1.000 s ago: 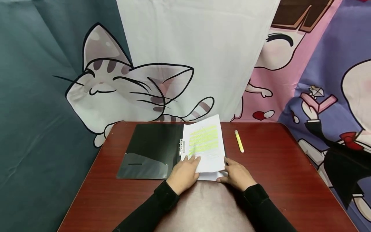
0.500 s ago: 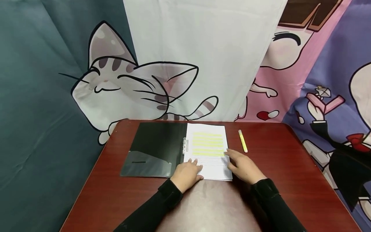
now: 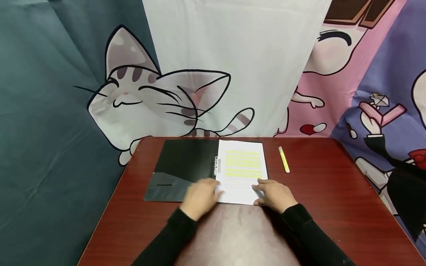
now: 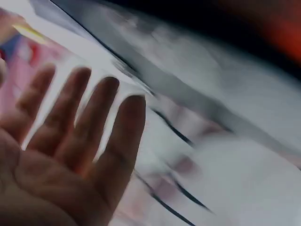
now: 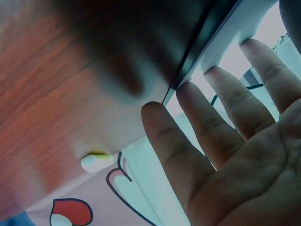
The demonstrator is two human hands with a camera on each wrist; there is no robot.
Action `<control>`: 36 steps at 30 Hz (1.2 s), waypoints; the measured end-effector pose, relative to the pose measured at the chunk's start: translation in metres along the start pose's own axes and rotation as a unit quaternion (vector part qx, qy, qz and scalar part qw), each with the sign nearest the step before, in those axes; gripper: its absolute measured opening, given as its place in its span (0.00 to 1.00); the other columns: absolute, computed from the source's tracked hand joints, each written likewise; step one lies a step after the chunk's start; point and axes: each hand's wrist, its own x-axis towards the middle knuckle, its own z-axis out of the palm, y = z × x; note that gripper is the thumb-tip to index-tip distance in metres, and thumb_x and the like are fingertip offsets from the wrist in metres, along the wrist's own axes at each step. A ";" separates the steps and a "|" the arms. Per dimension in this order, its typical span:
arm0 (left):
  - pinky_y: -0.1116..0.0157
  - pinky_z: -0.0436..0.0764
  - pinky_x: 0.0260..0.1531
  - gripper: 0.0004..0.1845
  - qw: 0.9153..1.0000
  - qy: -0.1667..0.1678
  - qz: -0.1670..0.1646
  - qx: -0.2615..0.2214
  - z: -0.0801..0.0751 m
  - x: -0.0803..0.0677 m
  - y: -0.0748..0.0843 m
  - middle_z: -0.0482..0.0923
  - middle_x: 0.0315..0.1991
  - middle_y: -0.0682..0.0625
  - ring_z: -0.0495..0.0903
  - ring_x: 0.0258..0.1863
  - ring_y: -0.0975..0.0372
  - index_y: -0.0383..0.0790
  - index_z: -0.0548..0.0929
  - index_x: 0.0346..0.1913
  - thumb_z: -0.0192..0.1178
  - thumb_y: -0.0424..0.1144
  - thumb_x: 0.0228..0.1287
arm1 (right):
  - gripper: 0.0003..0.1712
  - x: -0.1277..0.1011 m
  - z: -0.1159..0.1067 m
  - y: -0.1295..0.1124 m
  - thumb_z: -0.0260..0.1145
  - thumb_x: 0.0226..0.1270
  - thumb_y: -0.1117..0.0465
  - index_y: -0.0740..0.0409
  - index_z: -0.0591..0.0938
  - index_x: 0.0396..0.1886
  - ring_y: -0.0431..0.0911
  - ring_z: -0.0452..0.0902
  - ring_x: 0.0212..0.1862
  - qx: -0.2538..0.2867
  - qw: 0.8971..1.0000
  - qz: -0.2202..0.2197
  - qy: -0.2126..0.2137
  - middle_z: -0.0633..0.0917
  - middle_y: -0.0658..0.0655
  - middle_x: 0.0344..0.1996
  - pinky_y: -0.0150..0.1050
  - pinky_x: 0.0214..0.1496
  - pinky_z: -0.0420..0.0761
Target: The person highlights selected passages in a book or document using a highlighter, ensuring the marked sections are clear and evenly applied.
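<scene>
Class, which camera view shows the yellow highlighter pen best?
The head view: the highlighter lies whole on the table, right of the papers. The right wrist view catches only one blurred end; the left wrist view shows a yellowish smear.

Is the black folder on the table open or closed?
Open: the black folder lies spread flat, its cover left, the highlighted paper exposed right.

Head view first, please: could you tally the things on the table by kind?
Black folder, open: 1
Stack of paper with yellow highlighting: 1
Yellow highlighter: 1
Hands, left hand and right hand: 2
Total: 5
</scene>
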 end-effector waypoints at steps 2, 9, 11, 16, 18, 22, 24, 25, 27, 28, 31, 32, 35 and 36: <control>0.44 0.93 0.41 0.19 0.997 0.029 -0.074 -0.008 -0.010 -0.004 -0.039 0.94 0.54 0.40 0.93 0.49 0.44 0.40 0.91 0.60 0.73 0.50 0.79 | 0.36 0.001 0.000 0.000 0.88 0.64 0.44 0.49 0.92 0.70 0.61 0.86 0.74 -0.003 1.000 -0.002 0.005 0.88 0.61 0.74 0.63 0.66 0.90; 0.32 0.87 0.50 0.41 0.954 -0.091 -0.278 -0.063 -0.027 -0.029 -0.173 0.82 0.49 0.18 0.86 0.47 0.28 0.14 0.76 0.61 0.64 0.59 0.83 | 0.36 -0.001 0.002 0.002 0.88 0.61 0.42 0.48 0.93 0.68 0.61 0.89 0.70 -0.022 1.000 -0.011 0.012 0.90 0.61 0.71 0.63 0.60 0.93; 0.36 0.87 0.48 0.41 0.947 -0.123 -0.284 -0.090 -0.030 -0.035 -0.192 0.83 0.44 0.21 0.87 0.43 0.31 0.16 0.80 0.54 0.63 0.63 0.83 | 0.36 -0.001 0.003 0.002 0.88 0.61 0.41 0.47 0.93 0.67 0.61 0.89 0.70 -0.026 1.000 -0.008 0.015 0.90 0.60 0.71 0.63 0.58 0.93; 0.45 0.85 0.42 0.36 0.936 -0.171 -0.287 -0.112 -0.042 -0.043 -0.210 0.87 0.41 0.29 0.85 0.36 0.45 0.26 0.89 0.43 0.60 0.63 0.83 | 0.36 -0.002 0.004 0.002 0.89 0.58 0.40 0.46 0.94 0.66 0.61 0.91 0.67 -0.032 0.999 -0.011 0.023 0.91 0.60 0.69 0.62 0.51 0.94; 0.47 0.83 0.43 0.36 0.933 -0.192 -0.283 -0.113 -0.049 -0.044 -0.210 0.87 0.40 0.33 0.83 0.36 0.47 0.27 0.89 0.44 0.58 0.63 0.84 | 0.36 -0.003 0.005 0.002 0.89 0.57 0.39 0.46 0.95 0.65 0.61 0.91 0.66 -0.036 0.999 -0.015 0.030 0.92 0.60 0.68 0.61 0.49 0.94; 0.56 0.75 0.36 0.33 0.934 -0.193 -0.262 -0.150 -0.061 -0.048 -0.207 0.74 0.27 0.46 0.74 0.28 0.54 0.38 0.79 0.29 0.56 0.63 0.86 | 0.36 0.000 0.005 0.006 0.89 0.56 0.38 0.45 0.95 0.64 0.60 0.92 0.65 -0.046 0.998 -0.022 0.042 0.92 0.59 0.68 0.59 0.45 0.94; 0.59 0.71 0.34 0.30 0.938 -0.172 -0.248 -0.169 -0.068 -0.053 -0.202 0.69 0.26 0.49 0.70 0.26 0.56 0.40 0.74 0.32 0.58 0.62 0.87 | 0.36 0.001 0.005 0.007 0.89 0.57 0.38 0.45 0.95 0.64 0.59 0.92 0.65 -0.046 0.998 -0.027 0.045 0.92 0.59 0.68 0.58 0.45 0.94; 0.59 0.71 0.34 0.28 0.942 -0.156 -0.239 -0.177 -0.072 -0.055 -0.199 0.70 0.28 0.48 0.70 0.26 0.57 0.39 0.72 0.35 0.59 0.60 0.87 | 0.36 0.001 0.005 0.008 0.88 0.57 0.38 0.45 0.95 0.65 0.59 0.92 0.65 -0.045 0.998 -0.028 0.045 0.92 0.59 0.68 0.57 0.45 0.94; 0.57 0.76 0.37 0.27 0.951 -0.124 -0.217 -0.183 -0.086 -0.059 -0.189 0.80 0.38 0.38 0.78 0.32 0.53 0.34 0.72 0.49 0.62 0.59 0.86 | 0.36 0.001 0.004 0.007 0.88 0.58 0.38 0.45 0.95 0.65 0.59 0.92 0.65 -0.048 0.997 -0.031 0.047 0.92 0.59 0.68 0.56 0.45 0.94; 0.55 0.80 0.41 0.29 0.956 -0.107 -0.203 -0.181 -0.094 -0.059 -0.183 0.84 0.46 0.33 0.83 0.38 0.49 0.33 0.71 0.57 0.63 0.58 0.86 | 0.36 0.000 0.003 0.007 0.88 0.58 0.37 0.45 0.95 0.65 0.59 0.92 0.65 -0.048 0.997 -0.031 0.048 0.93 0.59 0.68 0.55 0.45 0.94; 0.47 0.86 0.49 0.33 0.970 -0.053 -0.149 -0.187 -0.115 -0.058 -0.159 0.85 0.68 0.25 0.91 0.54 0.40 0.34 0.68 0.71 0.67 0.55 0.84 | 0.37 -0.001 0.002 0.004 0.88 0.58 0.37 0.45 0.95 0.65 0.59 0.92 0.65 -0.047 0.998 -0.029 0.043 0.92 0.59 0.68 0.57 0.48 0.94; 0.44 0.87 0.51 0.35 0.972 -0.036 -0.131 -0.192 -0.120 -0.056 -0.150 0.84 0.71 0.24 0.91 0.59 0.38 0.35 0.67 0.75 0.69 0.53 0.83 | 0.37 -0.001 0.002 0.004 0.88 0.58 0.37 0.45 0.95 0.65 0.60 0.92 0.64 -0.048 0.997 -0.030 0.042 0.93 0.59 0.67 0.57 0.48 0.94; 0.38 0.88 0.56 0.42 0.976 0.004 -0.083 -0.203 -0.126 -0.051 -0.123 0.83 0.73 0.26 0.90 0.66 0.35 0.41 0.62 0.85 0.73 0.49 0.80 | 0.37 0.000 0.003 0.003 0.88 0.58 0.36 0.45 0.94 0.65 0.60 0.92 0.65 -0.047 0.998 -0.033 0.037 0.92 0.59 0.68 0.58 0.52 0.94; 0.37 0.88 0.57 0.45 0.978 0.010 -0.068 -0.198 -0.124 -0.049 -0.115 0.83 0.73 0.26 0.89 0.66 0.35 0.43 0.60 0.87 0.74 0.49 0.79 | 0.37 0.000 0.004 0.003 0.88 0.58 0.36 0.45 0.94 0.65 0.59 0.91 0.65 -0.047 0.998 -0.034 0.037 0.92 0.58 0.68 0.58 0.52 0.94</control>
